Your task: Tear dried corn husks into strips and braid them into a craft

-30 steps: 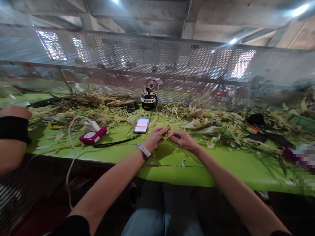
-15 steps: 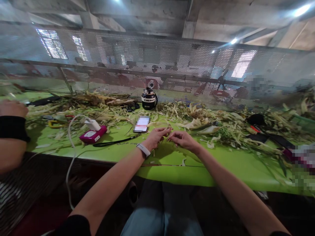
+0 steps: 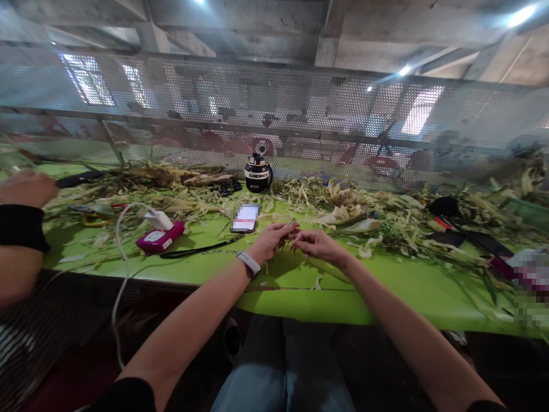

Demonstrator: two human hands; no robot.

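My left hand [image 3: 272, 240], with a pale band on its wrist, is pinched closed just above the green table [image 3: 278, 274]. Close beside it on the right, my right hand [image 3: 315, 245] also has its fingertips pressed together. Whatever lies between the fingers is too small to make out. Just behind my left hand lies a phone [image 3: 245, 218] with a lit screen. A strip of pale husk [image 3: 278, 217] lies behind the fingers. To the right are larger dry husk pieces [image 3: 341, 216] among curled shreds.
A black jug lettered "ENERGY" [image 3: 257, 174] stands before a perforated metal screen [image 3: 291, 114]. At left are a magenta power block [image 3: 160, 237], white charger [image 3: 159, 220], cable [image 3: 118, 246] and yellow-handled scissors [image 3: 96, 220]. Another person's hand [image 3: 28, 189] is at far left. Husk heaps [image 3: 398, 214] spread right.
My two hands stay pinched close together with almost no movement. The other person's hand at far left has shifted slightly to the right. The view has tilted a little.
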